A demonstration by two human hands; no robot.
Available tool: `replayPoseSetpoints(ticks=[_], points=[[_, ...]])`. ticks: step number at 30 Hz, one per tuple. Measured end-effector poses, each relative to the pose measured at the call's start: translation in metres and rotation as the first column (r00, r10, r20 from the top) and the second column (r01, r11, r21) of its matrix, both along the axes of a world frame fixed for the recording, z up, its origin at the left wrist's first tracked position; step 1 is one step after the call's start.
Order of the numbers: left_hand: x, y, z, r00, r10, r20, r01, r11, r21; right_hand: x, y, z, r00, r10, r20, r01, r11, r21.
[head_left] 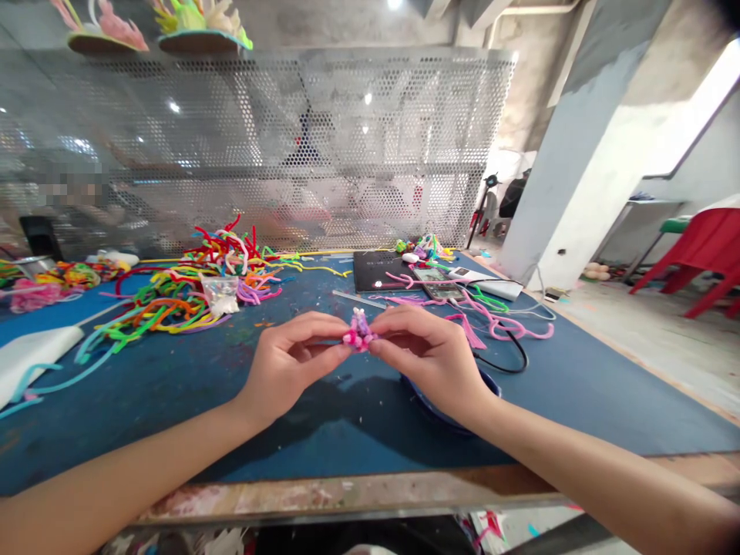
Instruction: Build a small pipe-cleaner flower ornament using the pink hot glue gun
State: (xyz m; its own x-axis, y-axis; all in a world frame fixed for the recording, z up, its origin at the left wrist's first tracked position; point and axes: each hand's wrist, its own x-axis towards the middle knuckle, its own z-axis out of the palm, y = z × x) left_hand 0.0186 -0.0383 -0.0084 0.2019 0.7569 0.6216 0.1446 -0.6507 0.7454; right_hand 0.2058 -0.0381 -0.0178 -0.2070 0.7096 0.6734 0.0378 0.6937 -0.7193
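A small fuzzy figure (359, 330) in pink and purple, with white tips on top, is held up over the blue table. My left hand (297, 356) pinches its left side between thumb and fingers. On its right side, my right hand (431, 351) grips it the same way. The fingertips cover parts of its edges. Beneath my right hand, a dark blue round dish (491, 383) is partly hidden.
Colourful pipe cleaners (167, 301) are heaped at the back left around a clear bag (222, 294). A black box (373, 271), a phone (438, 284) and pink pipe cleaners (520, 330) lie at the back right. A white object (35, 356) sits far left.
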Motion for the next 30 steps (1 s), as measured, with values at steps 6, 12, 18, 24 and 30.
replayPoseSetpoints(ticks=[6,12,18,24,30], points=[[0.002,0.0,-0.002,0.999,-0.002,0.049,0.006,0.998,-0.065,0.001,-0.002,0.002,0.991,-0.078,0.111,0.062,0.988,0.138],[0.0,0.0,-0.007,1.0,-0.017,0.012,0.017,1.0,-0.003,-0.001,-0.003,-0.003,0.977,-0.124,0.173,0.065,0.949,0.309],[-0.002,0.0,-0.009,0.999,-0.042,-0.029,0.045,0.993,0.107,-0.002,-0.002,-0.007,0.971,-0.167,0.17,0.079,0.899,0.431],[-0.001,-0.002,-0.009,0.997,-0.047,-0.055,0.054,0.992,0.118,-0.005,-0.003,-0.009,0.957,-0.24,0.164,0.119,0.836,0.535],[0.001,-0.004,-0.01,0.999,-0.028,-0.025,0.029,0.998,0.059,-0.007,-0.005,-0.01,0.941,-0.297,0.162,0.164,0.82,0.549]])
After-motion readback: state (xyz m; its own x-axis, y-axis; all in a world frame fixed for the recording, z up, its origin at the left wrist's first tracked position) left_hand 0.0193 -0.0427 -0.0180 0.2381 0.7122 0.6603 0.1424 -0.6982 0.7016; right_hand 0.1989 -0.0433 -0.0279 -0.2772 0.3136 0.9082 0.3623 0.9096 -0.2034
